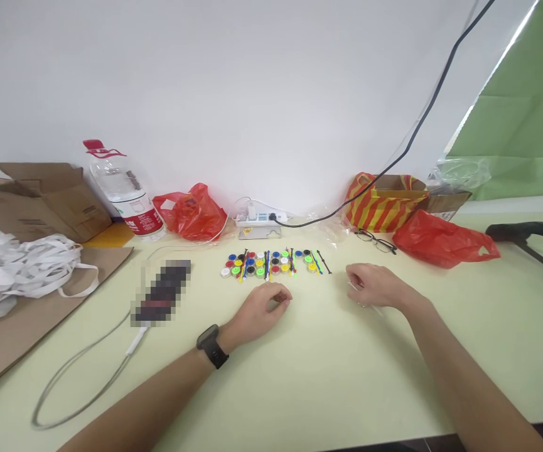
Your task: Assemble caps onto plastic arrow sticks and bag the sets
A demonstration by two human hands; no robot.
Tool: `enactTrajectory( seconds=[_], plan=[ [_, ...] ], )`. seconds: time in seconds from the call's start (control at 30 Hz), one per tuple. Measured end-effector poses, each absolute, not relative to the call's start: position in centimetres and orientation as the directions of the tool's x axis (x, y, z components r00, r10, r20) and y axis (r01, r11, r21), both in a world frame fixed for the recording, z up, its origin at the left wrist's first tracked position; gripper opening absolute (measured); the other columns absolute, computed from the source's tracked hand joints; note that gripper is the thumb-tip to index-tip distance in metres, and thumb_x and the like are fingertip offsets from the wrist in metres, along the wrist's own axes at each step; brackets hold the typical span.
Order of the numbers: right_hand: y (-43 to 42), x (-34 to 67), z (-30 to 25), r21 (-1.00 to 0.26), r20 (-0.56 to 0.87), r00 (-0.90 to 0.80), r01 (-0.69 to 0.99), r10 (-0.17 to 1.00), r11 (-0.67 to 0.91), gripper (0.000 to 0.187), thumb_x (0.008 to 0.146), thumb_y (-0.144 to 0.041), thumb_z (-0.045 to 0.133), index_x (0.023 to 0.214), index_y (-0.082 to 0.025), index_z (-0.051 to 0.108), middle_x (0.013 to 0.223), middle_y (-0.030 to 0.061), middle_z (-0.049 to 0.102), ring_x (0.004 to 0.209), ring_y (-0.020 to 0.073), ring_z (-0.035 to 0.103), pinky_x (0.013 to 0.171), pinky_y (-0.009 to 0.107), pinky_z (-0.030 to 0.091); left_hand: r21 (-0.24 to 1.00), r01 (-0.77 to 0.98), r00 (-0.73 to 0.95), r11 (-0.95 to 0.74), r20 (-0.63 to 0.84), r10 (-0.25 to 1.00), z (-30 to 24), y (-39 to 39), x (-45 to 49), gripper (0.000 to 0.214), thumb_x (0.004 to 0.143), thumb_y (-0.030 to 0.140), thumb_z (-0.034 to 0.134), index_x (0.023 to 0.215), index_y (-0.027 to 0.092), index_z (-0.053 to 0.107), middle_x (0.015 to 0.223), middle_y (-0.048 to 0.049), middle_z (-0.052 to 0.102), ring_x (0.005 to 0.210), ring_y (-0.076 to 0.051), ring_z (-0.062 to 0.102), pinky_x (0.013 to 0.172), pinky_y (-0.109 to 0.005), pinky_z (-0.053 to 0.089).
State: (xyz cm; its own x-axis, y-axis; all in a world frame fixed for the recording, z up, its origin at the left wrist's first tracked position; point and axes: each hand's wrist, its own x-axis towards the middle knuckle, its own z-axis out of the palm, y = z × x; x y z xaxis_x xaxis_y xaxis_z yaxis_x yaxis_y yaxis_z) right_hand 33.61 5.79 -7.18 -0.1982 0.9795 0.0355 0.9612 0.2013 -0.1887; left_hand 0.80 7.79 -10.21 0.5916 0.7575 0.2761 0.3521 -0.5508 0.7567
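Observation:
My left hand [262,312], with a black watch [212,346] on its wrist, rests on the table just in front of a group of small parts. Its fingers are curled toward the thumb, and nothing shows between them. To the right, my right hand [373,285] is closed on a thin white stick [354,287]; most of it is hidden by the fingers. Beyond the hands lie several small round coloured discs [275,270] in rows. Thin coloured sticks with knobbed ends, such as a black stick [324,262], lie among and beside them.
Along the wall stand a large water bottle [132,201], red plastic bags [196,213], a power strip [259,217] and a striped bag [384,204]. Glasses [377,241] lie at right. A blurred-out dark device [162,292] with a cable [59,376], white straps [40,267] and cardboard box [49,201] are left.

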Motion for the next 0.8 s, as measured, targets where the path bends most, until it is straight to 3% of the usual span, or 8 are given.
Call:
enactTrajectory(
  seconds=[0.1, 0.2, 0.3, 0.47, 0.8],
  plan=[
    [5.9, 32.3, -7.2, -0.234, 0.263, -0.192, 0.938, 0.945, 0.256, 0.005, 0.084, -0.026, 0.056, 0.087, -0.024, 0.053, 0.088, 0.0037, 0.066, 0.082, 0.0228, 0.060, 0.071, 0.034, 0.042, 0.748, 0.355, 0.598, -0.561, 0.280, 0.751, -10.4, 7.8, 0.8, 0.012, 0.093, 0.020, 0.057, 0.093, 0.022, 0.069, 0.094, -0.0040, 0.071, 0.090, -0.020, 0.066, 0.084, -0.034, 0.053],
    [6.4, 30.4, -8.1, -0.236, 0.391, -0.230, 0.911, 0.891, 0.339, 0.017, 0.093, -0.022, 0.050, 0.108, -0.023, 0.058, 0.108, 0.0097, 0.068, 0.105, 0.0283, 0.060, 0.089, 0.040, 0.047, 0.744, 0.343, 0.605, -0.574, 0.292, 0.741, -10.5, 7.8, 0.8, 0.011, 0.093, 0.020, 0.057, 0.092, 0.022, 0.069, 0.094, -0.0039, 0.072, 0.091, -0.021, 0.066, 0.084, -0.033, 0.053],
    [7.2, 29.0, -9.7, -0.189, 0.375, -0.318, 0.893, 0.871, 0.408, 0.029, 0.098, -0.021, 0.045, 0.123, -0.022, 0.058, 0.125, 0.0127, 0.066, 0.124, 0.0315, 0.054, 0.103, 0.046, 0.045, 0.730, 0.346, 0.607, -0.589, 0.304, 0.734, -10.6, 7.9, 0.9, 0.011, 0.093, 0.020, 0.058, 0.091, 0.022, 0.068, 0.094, -0.0040, 0.072, 0.090, -0.021, 0.065, 0.084, -0.034, 0.053],
    [8.5, 28.5, -11.6, -0.155, 0.315, -0.309, 0.916, 0.897, 0.370, 0.041, 0.105, -0.028, 0.036, 0.142, -0.021, 0.052, 0.145, 0.0130, 0.057, 0.146, 0.0346, 0.035, 0.114, 0.053, 0.038, 0.717, 0.355, 0.618, -0.600, 0.302, 0.726, -10.3, 7.8, 1.0, 0.012, 0.093, 0.019, 0.057, 0.091, 0.022, 0.068, 0.093, -0.0039, 0.072, 0.090, -0.021, 0.065, 0.085, -0.034, 0.052],
    [8.8, 28.5, -12.0, -0.178, 0.286, -0.293, 0.919, 0.912, 0.351, 0.042, 0.107, -0.035, 0.033, 0.141, -0.021, 0.054, 0.141, 0.0113, 0.061, 0.148, 0.0337, 0.032, 0.120, 0.054, 0.033, 0.731, 0.347, 0.608, -0.588, 0.302, 0.734, -10.4, 7.8, 0.9, 0.012, 0.093, 0.020, 0.057, 0.091, 0.023, 0.069, 0.093, -0.0037, 0.072, 0.091, -0.021, 0.065, 0.085, -0.034, 0.053]
  ],
)
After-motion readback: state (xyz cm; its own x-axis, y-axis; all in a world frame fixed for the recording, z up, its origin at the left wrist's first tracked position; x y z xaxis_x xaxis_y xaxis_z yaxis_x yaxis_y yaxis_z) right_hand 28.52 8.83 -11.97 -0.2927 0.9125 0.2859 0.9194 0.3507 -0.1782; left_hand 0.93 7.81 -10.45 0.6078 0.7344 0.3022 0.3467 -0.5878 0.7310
